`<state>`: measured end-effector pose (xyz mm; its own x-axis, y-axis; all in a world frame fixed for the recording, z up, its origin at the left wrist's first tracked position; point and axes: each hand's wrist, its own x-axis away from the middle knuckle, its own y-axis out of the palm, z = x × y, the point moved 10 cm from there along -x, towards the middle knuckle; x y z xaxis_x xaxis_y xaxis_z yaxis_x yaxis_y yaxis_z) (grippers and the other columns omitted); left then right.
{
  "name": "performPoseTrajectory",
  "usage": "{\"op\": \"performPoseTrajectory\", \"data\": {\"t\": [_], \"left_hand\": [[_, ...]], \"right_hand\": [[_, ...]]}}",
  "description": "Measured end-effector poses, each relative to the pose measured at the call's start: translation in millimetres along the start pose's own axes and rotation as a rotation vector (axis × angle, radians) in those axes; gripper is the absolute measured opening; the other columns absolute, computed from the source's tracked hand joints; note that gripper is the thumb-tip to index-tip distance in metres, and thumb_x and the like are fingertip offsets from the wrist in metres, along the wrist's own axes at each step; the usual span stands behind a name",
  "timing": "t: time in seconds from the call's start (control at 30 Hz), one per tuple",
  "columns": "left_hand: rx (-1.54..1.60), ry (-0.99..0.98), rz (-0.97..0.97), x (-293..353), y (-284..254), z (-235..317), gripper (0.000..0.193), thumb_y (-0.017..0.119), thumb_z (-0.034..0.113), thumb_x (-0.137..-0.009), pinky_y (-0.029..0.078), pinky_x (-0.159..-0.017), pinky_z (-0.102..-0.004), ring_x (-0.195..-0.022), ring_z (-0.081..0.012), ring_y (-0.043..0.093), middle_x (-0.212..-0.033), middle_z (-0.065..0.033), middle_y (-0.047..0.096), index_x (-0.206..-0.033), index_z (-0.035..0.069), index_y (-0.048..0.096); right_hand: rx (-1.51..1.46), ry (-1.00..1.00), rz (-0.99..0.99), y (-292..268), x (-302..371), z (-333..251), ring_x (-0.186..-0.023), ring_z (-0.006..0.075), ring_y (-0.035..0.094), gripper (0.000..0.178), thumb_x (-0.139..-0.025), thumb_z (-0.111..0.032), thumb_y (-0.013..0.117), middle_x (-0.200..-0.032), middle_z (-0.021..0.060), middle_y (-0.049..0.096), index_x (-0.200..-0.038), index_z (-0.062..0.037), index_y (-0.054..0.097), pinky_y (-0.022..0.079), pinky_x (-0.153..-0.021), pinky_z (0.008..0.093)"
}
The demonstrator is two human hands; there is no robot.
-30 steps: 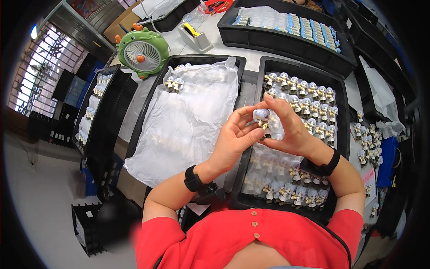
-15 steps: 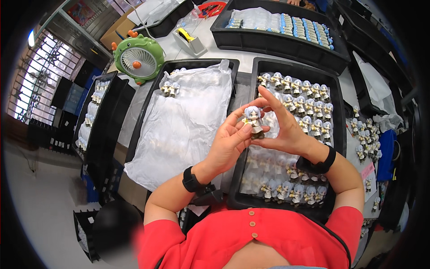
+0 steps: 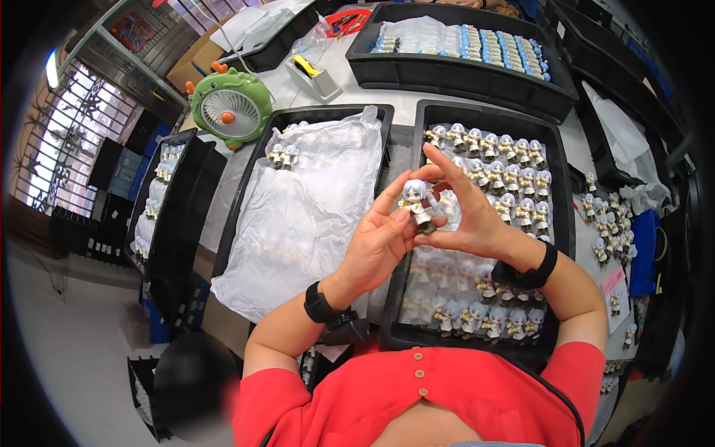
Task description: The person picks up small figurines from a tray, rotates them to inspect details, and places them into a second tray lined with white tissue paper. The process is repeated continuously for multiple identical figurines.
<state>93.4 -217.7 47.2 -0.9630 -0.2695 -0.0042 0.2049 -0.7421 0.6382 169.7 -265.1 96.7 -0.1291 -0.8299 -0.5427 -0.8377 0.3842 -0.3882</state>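
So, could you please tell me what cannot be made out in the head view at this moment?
All in the head view:
- The back of the held figurine: turned away from the camera.
- Whatever lies under the white sheet in the left tray: covered by it.
- Part of the right tray's middle rows: behind the right hand and forearm.
- Fine details of the loose figurines at far right: too small.
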Motion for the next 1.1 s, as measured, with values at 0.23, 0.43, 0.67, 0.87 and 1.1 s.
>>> {"op": "performPoseTrajectory", "data": {"t": [0.23, 0.43, 0.67, 0.87, 1.1], "left_hand": [[-0.172, -0.001, 0.164, 0.7, -28.4, -6.9, 0.048, 0.048, 0.022, -0.097, 0.051, -0.088, -0.0382, -0.111, -0.0271, 0.058, -0.128, -0.0117, 0.051, -0.140, 0.006, 0.032], [-0.047, -0.016, 0.081, -1.2, -12.1, -8.5, 0.047, 0.049, 0.025, -0.098, 0.053, -0.083, -0.0332, -0.109, -0.0228, 0.059, -0.122, -0.0088, 0.055, -0.136, 0.001, 0.037], [-0.001, -0.047, 0.026, -2.4, -7.1, -9.4, 0.051, 0.051, 0.025, -0.096, 0.054, -0.083, -0.0323, -0.111, -0.0228, 0.058, -0.128, -0.0111, 0.050, -0.139, 0.004, 0.033], [0.078, -0.070, -0.083, -3.5, 1.4, -5.8, 0.054, 0.048, 0.031, -0.097, 0.051, -0.085, -0.0334, -0.112, -0.0228, 0.056, -0.133, -0.0121, 0.046, -0.141, 0.005, 0.030], [0.047, -0.087, -0.088, -3.8, 4.1, -5.4, 0.058, 0.047, 0.035, -0.097, 0.047, -0.091, -0.0353, -0.113, -0.0222, 0.055, -0.136, -0.0112, 0.043, -0.142, 0.005, 0.028]], "right_hand": [[0.140, -0.137, 0.037, -2.0, -1.0, -18.7, -0.102, 0.0278, 0.054, 0.103, -0.058, -0.010, 0.083, -0.116, 0.0123, 0.053, -0.145, -0.0112, 0.027, 0.045, -0.086, 0.0376], [0.325, -0.311, 0.019, 6.8, 1.7, -31.9, -0.101, 0.0302, 0.053, 0.102, -0.053, -0.008, 0.083, -0.116, 0.0113, 0.053, -0.142, -0.0105, 0.034, 0.044, -0.087, 0.0396], [0.156, -0.183, 0.002, 5.2, 0.3, -19.6, -0.104, 0.0279, 0.052, 0.107, -0.054, -0.008, 0.085, -0.118, 0.0107, 0.053, -0.144, -0.0115, 0.029, 0.048, -0.086, 0.0374], [0.060, -0.081, 0.010, 2.4, -1.1, -12.8, -0.102, 0.0236, 0.052, 0.108, -0.059, -0.011, 0.086, -0.118, 0.0110, 0.053, -0.147, -0.0129, 0.023, 0.053, -0.084, 0.0330], [0.065, -0.065, 0.009, 2.3, -0.5, -9.5, -0.099, 0.0230, 0.053, 0.108, -0.060, -0.015, 0.086, -0.119, 0.0117, 0.054, -0.147, -0.0126, 0.022, 0.051, -0.085, 0.0340]]}}
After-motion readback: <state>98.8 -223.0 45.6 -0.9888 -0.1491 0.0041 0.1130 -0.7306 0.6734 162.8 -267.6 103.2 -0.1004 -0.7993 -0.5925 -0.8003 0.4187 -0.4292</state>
